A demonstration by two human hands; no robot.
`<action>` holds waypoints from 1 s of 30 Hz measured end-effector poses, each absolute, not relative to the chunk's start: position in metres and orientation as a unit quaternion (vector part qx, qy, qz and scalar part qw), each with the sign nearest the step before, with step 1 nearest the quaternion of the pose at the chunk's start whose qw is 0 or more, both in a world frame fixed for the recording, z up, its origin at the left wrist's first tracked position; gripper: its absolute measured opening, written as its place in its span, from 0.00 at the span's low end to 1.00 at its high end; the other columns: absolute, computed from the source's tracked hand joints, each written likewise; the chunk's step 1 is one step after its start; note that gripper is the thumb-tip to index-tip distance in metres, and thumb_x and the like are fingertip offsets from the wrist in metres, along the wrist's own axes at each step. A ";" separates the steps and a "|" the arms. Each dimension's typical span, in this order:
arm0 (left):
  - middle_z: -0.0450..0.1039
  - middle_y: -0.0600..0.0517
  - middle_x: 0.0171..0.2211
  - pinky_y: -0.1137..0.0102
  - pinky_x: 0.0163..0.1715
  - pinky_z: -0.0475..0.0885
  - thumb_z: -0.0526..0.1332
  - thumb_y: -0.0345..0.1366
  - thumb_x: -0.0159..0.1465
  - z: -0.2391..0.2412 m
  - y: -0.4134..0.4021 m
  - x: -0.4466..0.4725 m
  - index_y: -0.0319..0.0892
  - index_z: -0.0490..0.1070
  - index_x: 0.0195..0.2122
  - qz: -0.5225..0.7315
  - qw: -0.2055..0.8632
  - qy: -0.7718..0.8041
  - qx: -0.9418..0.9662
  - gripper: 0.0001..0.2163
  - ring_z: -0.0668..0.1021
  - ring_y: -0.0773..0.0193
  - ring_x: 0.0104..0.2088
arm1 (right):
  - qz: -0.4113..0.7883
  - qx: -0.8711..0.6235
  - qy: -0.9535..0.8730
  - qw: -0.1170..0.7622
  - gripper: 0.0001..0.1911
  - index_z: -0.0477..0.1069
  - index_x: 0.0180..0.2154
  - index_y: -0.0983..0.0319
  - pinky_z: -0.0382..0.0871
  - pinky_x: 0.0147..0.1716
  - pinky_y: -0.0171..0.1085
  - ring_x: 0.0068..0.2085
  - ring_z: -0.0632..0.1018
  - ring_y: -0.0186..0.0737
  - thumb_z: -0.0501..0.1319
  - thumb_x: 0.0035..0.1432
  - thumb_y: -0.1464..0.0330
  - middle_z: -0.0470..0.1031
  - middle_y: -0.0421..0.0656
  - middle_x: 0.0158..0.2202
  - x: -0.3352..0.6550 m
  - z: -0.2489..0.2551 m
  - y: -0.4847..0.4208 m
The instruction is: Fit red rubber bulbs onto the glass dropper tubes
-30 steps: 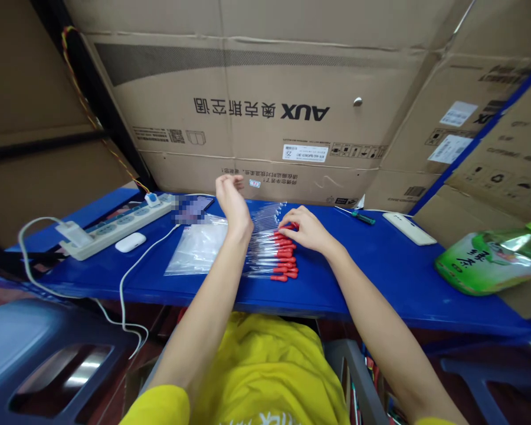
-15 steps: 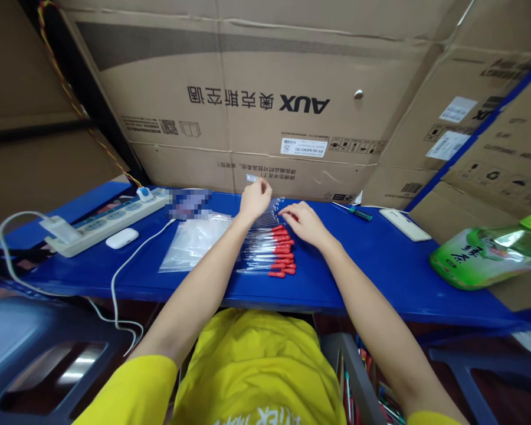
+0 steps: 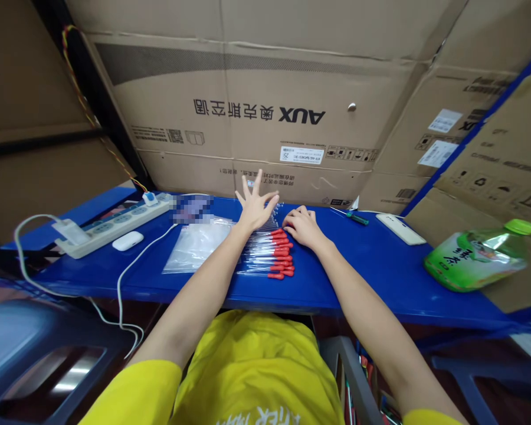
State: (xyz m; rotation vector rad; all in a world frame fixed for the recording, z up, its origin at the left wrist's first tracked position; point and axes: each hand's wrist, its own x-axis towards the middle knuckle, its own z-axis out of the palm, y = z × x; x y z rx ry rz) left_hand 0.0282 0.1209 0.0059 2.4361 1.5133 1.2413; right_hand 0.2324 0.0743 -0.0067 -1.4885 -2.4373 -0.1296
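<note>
My left hand (image 3: 255,208) is raised over the far end of the row, fingers spread, holding nothing. Beneath and in front of it lies a row of droppers (image 3: 283,260), slim clear tubes with red bulbs pointing right. Thin clear pieces (image 3: 275,215) continue the row at the back, partly hidden by my left hand. My right hand (image 3: 303,226) rests on the blue tabletop just right of the row, its fingers curled downward; anything under the fingertips is hidden. Clear plastic bags (image 3: 194,248) lie to the left, partly behind my left forearm.
A power strip (image 3: 115,224) with a plugged charger, a white earbud case (image 3: 128,241) and a white cable (image 3: 135,260) lie left. To the right are a green screwdriver (image 3: 356,217), a white flat object (image 3: 400,228) and a tilted green bottle (image 3: 473,260). Cardboard (image 3: 230,77) walls the back.
My left hand has opened from a pinch to spread fingers. My right hand has drawn slightly nearer to me and curled its fingers down onto the tabletop. The view has shifted a little.
</note>
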 end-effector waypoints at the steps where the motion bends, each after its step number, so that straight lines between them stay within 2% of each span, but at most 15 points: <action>1: 0.32 0.59 0.81 0.24 0.69 0.41 0.53 0.55 0.75 0.006 0.122 0.028 0.56 0.79 0.60 0.424 0.009 0.478 0.769 0.22 0.29 0.31 0.77 | -0.043 -0.513 -0.845 0.147 0.07 0.80 0.44 0.58 0.55 0.55 0.53 0.59 0.66 0.56 0.63 0.71 0.67 0.79 0.50 0.54 0.234 -0.007 0.076; 3: 0.26 0.60 0.81 0.28 0.72 0.43 0.53 0.55 0.75 0.007 0.124 0.027 0.58 0.70 0.69 0.468 0.002 0.459 0.755 0.24 0.26 0.34 0.77 | -0.039 -0.508 -0.845 0.161 0.05 0.79 0.43 0.58 0.56 0.54 0.53 0.58 0.67 0.55 0.62 0.71 0.68 0.79 0.50 0.54 0.237 -0.008 0.078; 5: 0.26 0.60 0.81 0.35 0.75 0.45 0.54 0.54 0.76 0.009 0.127 0.025 0.57 0.70 0.69 0.495 -0.014 0.435 0.752 0.24 0.29 0.37 0.78 | -0.030 -0.504 -0.845 0.178 0.05 0.77 0.44 0.58 0.56 0.54 0.52 0.57 0.67 0.55 0.62 0.71 0.68 0.79 0.50 0.54 0.239 -0.009 0.079; 8: 0.37 0.60 0.81 0.41 0.76 0.48 0.51 0.51 0.77 0.013 0.127 0.024 0.51 0.82 0.54 0.500 -0.033 0.416 0.758 0.21 0.36 0.43 0.80 | -0.010 -0.500 -0.840 0.210 0.04 0.76 0.44 0.58 0.57 0.54 0.52 0.57 0.68 0.54 0.61 0.72 0.68 0.79 0.49 0.54 0.243 -0.007 0.080; 11: 0.57 0.57 0.76 0.34 0.75 0.43 0.51 0.47 0.77 0.014 0.125 0.024 0.47 0.84 0.37 0.481 -0.049 0.421 0.767 0.23 0.39 0.45 0.80 | 0.009 -0.501 -0.831 0.243 0.06 0.75 0.44 0.58 0.58 0.54 0.51 0.56 0.69 0.53 0.59 0.73 0.67 0.80 0.49 0.52 0.246 -0.005 0.080; 13: 0.72 0.52 0.68 0.29 0.73 0.36 0.50 0.43 0.77 0.014 0.123 0.025 0.46 0.81 0.30 0.477 -0.060 0.427 0.766 0.24 0.45 0.46 0.80 | 0.018 -0.505 -0.822 0.263 0.07 0.74 0.44 0.57 0.59 0.54 0.51 0.56 0.70 0.54 0.58 0.74 0.67 0.81 0.48 0.51 0.247 -0.004 0.080; 15: 0.83 0.48 0.54 0.29 0.72 0.30 0.50 0.38 0.76 0.014 0.122 0.025 0.45 0.80 0.27 0.481 -0.065 0.432 0.760 0.24 0.54 0.48 0.78 | 0.025 -0.509 -0.813 0.284 0.07 0.74 0.44 0.57 0.60 0.54 0.51 0.55 0.70 0.54 0.57 0.74 0.66 0.81 0.48 0.50 0.249 -0.002 0.081; 17: 0.86 0.48 0.39 0.32 0.73 0.27 0.49 0.35 0.76 0.015 0.120 0.025 0.46 0.78 0.24 0.484 -0.054 0.434 0.758 0.25 0.66 0.51 0.73 | 0.030 -0.508 -0.804 0.308 0.07 0.73 0.44 0.57 0.60 0.55 0.51 0.55 0.71 0.53 0.56 0.74 0.66 0.81 0.48 0.49 0.251 0.000 0.081; 19: 0.84 0.51 0.31 0.37 0.75 0.27 0.47 0.35 0.77 0.017 0.116 0.026 0.46 0.77 0.23 0.480 -0.032 0.430 0.764 0.27 0.76 0.54 0.65 | 0.032 -0.502 -0.797 0.333 0.07 0.73 0.44 0.57 0.61 0.56 0.51 0.55 0.71 0.53 0.56 0.74 0.66 0.81 0.47 0.49 0.252 0.002 0.081; 21: 0.85 0.52 0.35 0.40 0.77 0.30 0.47 0.37 0.78 0.018 0.112 0.028 0.46 0.80 0.28 0.473 -0.017 0.415 0.777 0.25 0.81 0.56 0.59 | 0.029 -0.496 -0.793 0.352 0.07 0.72 0.44 0.57 0.61 0.57 0.51 0.55 0.72 0.53 0.56 0.74 0.66 0.81 0.47 0.49 0.253 0.003 0.081; 23: 0.86 0.51 0.46 0.42 0.77 0.36 0.51 0.42 0.78 0.019 0.107 0.032 0.48 0.82 0.45 0.459 -0.022 0.389 0.799 0.18 0.81 0.57 0.57 | 0.023 -0.488 -0.794 0.362 0.07 0.72 0.44 0.56 0.62 0.57 0.52 0.55 0.72 0.54 0.56 0.74 0.65 0.81 0.47 0.49 0.253 0.004 0.080; 25: 0.83 0.49 0.54 0.45 0.77 0.48 0.54 0.44 0.77 0.017 0.103 0.039 0.47 0.75 0.61 0.426 -0.024 0.357 0.831 0.17 0.80 0.57 0.59 | 0.017 -0.482 -0.794 0.369 0.07 0.73 0.44 0.56 0.63 0.57 0.52 0.54 0.72 0.54 0.56 0.74 0.64 0.81 0.47 0.48 0.252 0.005 0.080; 28: 0.82 0.46 0.55 0.56 0.63 0.73 0.52 0.44 0.78 0.013 0.099 0.050 0.45 0.67 0.67 0.352 0.011 0.350 0.868 0.20 0.82 0.55 0.55 | 0.012 -0.475 -0.790 0.386 0.09 0.74 0.44 0.56 0.65 0.56 0.52 0.54 0.72 0.54 0.56 0.73 0.63 0.81 0.49 0.48 0.252 0.004 0.081; 30: 0.81 0.44 0.56 0.60 0.56 0.77 0.50 0.40 0.79 0.009 0.098 0.056 0.44 0.67 0.66 0.329 0.020 0.358 0.874 0.19 0.83 0.55 0.54 | 0.012 -0.468 -0.787 0.401 0.09 0.74 0.43 0.56 0.66 0.56 0.52 0.53 0.72 0.54 0.56 0.73 0.63 0.81 0.49 0.47 0.254 0.004 0.083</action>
